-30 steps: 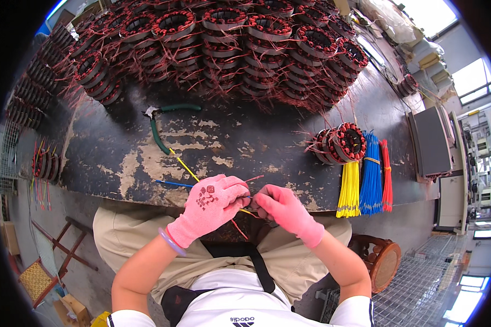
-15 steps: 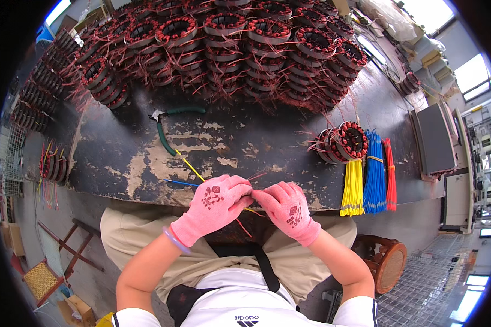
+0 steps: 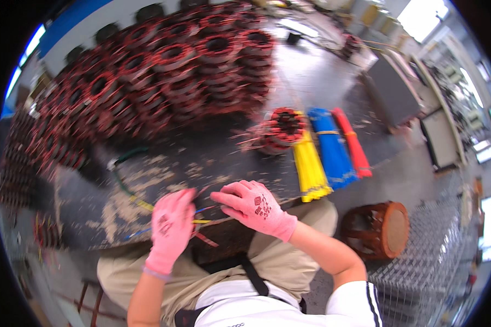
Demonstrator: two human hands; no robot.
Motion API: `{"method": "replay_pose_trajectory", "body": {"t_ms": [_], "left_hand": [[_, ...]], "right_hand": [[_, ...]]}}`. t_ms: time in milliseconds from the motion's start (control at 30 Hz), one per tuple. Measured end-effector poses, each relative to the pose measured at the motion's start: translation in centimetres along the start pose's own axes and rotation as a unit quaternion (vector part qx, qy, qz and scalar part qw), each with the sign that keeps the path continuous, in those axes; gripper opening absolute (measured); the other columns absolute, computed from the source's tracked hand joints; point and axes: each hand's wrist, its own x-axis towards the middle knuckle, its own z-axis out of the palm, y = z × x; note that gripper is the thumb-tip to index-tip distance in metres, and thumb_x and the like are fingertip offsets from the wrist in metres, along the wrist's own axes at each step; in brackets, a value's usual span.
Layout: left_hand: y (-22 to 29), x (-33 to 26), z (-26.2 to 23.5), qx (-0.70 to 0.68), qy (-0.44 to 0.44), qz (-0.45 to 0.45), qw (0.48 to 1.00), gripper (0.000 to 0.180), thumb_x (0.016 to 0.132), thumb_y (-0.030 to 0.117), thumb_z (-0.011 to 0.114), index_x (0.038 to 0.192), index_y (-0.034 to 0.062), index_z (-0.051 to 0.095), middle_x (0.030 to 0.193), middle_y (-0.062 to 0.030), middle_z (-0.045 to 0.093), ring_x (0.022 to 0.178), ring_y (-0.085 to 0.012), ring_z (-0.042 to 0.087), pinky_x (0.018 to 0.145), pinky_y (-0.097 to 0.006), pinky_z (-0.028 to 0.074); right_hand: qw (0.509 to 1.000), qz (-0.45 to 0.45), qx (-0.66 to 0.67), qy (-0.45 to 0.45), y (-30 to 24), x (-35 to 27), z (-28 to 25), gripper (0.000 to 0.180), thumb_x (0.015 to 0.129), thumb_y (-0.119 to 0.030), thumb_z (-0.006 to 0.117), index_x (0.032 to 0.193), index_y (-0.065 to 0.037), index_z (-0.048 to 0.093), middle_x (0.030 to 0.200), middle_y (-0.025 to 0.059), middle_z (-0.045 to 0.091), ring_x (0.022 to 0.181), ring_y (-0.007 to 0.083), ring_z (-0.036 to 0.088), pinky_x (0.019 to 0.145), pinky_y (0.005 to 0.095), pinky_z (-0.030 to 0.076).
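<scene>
My left hand [image 3: 171, 226], in a pink glove, is over the table's front edge, its fingers curled and smeared by motion. A yellow wire or sleeve [image 3: 202, 222] and a blue one [image 3: 204, 209] stick out from beneath it, with a red strand [image 3: 206, 238] below. Whether it grips them is hidden. My right hand [image 3: 256, 210], gloved alike, hovers to the right with thumb and fingers stretched toward the wires, a gap between them and nothing visible inside. Farther left on the table lie green-handled cutting pliers [image 3: 124, 186], blurred.
Stacks of stators with red windings [image 3: 174, 71] fill the far left of the table [image 3: 311, 60]. A smaller stator stack [image 3: 285, 131] stands by yellow [image 3: 312, 171], blue [image 3: 333, 150] and red [image 3: 353, 143] wire bundles. A wooden stool [image 3: 373, 231] is at my right.
The view has turned, shifting the table's things leftward. My hands, together at the fingertips before, are now apart. The left hand has tipped more upright, and the right has drawn off.
</scene>
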Motion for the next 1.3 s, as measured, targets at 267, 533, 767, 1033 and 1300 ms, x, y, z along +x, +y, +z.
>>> {"method": "replay_pose_trajectory", "body": {"t_ms": [267,533,767,1033,1300], "left_hand": [[0.6,0.1,-0.4,-0.021,-0.034,-0.017,0.999,0.032,0.097,0.008,0.057,0.128,0.0031,0.063,0.124,-0.0154,0.064,0.115,-0.0363,0.058,0.104,-0.046,0.043],[0.3,0.0,-0.4,-0.012,-0.038,-0.029,0.999,0.032,0.096,0.006,0.056,0.127,0.0024,0.064,0.124,-0.0159,0.065,0.115,-0.0363,0.058,0.104,-0.046,0.044],[0.3,0.0,-0.4,0.000,-0.033,-0.030,0.999,0.031,0.096,0.006,0.056,0.126,0.0021,0.064,0.123,-0.0164,0.065,0.115,-0.0365,0.059,0.103,-0.045,0.044],[0.2,-0.1,-0.3,-0.006,-0.027,-0.035,0.999,0.031,0.096,0.007,0.057,0.125,0.0021,0.064,0.123,-0.0163,0.065,0.114,-0.0363,0.059,0.103,-0.045,0.044],[0.1,-0.2,-0.2,-0.010,-0.015,-0.019,1.000,0.030,0.095,0.006,0.058,0.124,0.0021,0.065,0.122,-0.0166,0.066,0.113,-0.0365,0.060,0.102,-0.045,0.045]], "right_hand": [[0.773,0.514,-0.245,0.280,10.9,-16.7,-14.7,0.041,0.097,-0.043,0.063,0.082,-0.005,0.069,0.080,0.0138,0.068,0.074,0.0338,0.067,0.068,0.0430,0.051],[0.689,0.671,-0.142,0.233,17.0,-21.5,-17.2,0.052,0.097,-0.057,0.056,0.098,-0.006,0.068,0.093,0.0163,0.074,0.096,0.0336,0.071,0.083,0.0449,0.052],[0.696,0.629,-0.148,0.312,18.4,-22.6,-17.9,0.052,0.096,-0.055,0.060,0.103,-0.005,0.071,0.088,0.0110,0.075,0.083,0.0272,0.072,0.079,0.0401,0.053],[0.735,0.571,-0.028,0.365,18.8,-22.6,-17.9,0.020,0.093,-0.021,0.072,0.100,-0.002,0.070,0.078,0.0028,0.068,0.066,0.0110,0.059,0.063,0.0303,0.049],[0.781,0.507,-0.196,0.309,16.9,-21.9,-18.9,0.014,0.090,-0.019,0.070,0.100,-0.009,0.070,0.100,0.0116,0.071,0.092,0.0306,0.068,0.081,0.0413,0.053]]}}
